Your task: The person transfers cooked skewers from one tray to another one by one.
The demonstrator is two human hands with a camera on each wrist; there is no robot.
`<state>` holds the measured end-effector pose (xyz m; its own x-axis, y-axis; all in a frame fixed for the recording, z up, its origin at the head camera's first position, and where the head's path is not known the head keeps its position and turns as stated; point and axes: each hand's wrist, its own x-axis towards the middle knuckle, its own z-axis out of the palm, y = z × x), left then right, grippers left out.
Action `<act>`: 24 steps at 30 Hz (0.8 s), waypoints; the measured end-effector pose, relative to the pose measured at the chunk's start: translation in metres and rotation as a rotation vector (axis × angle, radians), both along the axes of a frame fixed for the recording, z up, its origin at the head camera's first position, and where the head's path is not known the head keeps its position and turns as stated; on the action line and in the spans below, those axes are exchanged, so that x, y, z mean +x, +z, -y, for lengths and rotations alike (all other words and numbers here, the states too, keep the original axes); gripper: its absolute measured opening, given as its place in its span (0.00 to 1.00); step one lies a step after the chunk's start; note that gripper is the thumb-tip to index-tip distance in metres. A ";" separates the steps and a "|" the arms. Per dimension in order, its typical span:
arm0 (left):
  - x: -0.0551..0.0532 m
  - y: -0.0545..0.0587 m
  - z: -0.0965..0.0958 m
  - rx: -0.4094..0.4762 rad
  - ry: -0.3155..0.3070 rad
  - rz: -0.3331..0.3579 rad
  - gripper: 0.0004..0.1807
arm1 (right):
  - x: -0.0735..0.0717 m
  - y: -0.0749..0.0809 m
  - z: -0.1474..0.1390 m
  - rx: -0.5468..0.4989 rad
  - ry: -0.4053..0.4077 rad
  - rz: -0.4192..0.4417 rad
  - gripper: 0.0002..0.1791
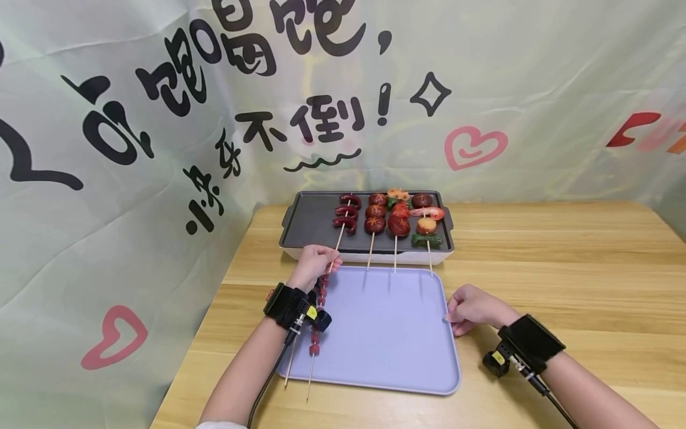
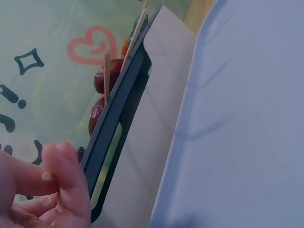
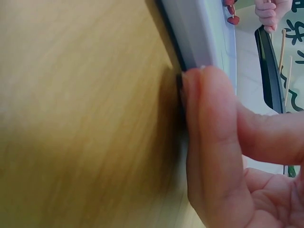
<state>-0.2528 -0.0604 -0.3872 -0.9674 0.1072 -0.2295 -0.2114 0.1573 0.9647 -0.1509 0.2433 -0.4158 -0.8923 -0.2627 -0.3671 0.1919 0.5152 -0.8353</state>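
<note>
My left hand (image 1: 315, 266) pinches the bare stick of a skewer of dark red, curled pieces (image 1: 345, 224), which lies over the front edge of a grill pan (image 1: 316, 223). The cut end of that stick (image 2: 46, 176) shows between thumb and finger in the left wrist view. My right hand (image 1: 474, 307) holds the right edge of a lavender tray (image 1: 391, 333), its fingertips (image 3: 213, 83) at the rim. Under my left wrist, a skewer of small red pieces (image 1: 314, 339) lies along the tray's left side, partly hidden, with another stick (image 1: 290, 363) beside it.
Also on the pan are a mushroom skewer (image 1: 376, 223), a skewer with red pieces (image 1: 399, 224) and one with a shrimp (image 1: 429, 213); their sticks overhang the tray's back edge. A printed cloth (image 1: 343, 77) stands behind the wooden table (image 1: 563, 262).
</note>
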 end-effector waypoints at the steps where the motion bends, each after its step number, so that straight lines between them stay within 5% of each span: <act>1: 0.001 0.000 -0.001 0.010 0.008 -0.006 0.09 | 0.000 0.000 0.000 -0.001 -0.001 0.000 0.04; 14: 0.030 0.003 -0.004 0.057 0.055 -0.178 0.11 | 0.001 0.002 0.000 -0.006 0.005 -0.005 0.05; 24: 0.055 0.005 0.001 0.030 0.045 -0.197 0.11 | 0.000 0.001 0.001 0.002 -0.013 0.012 0.05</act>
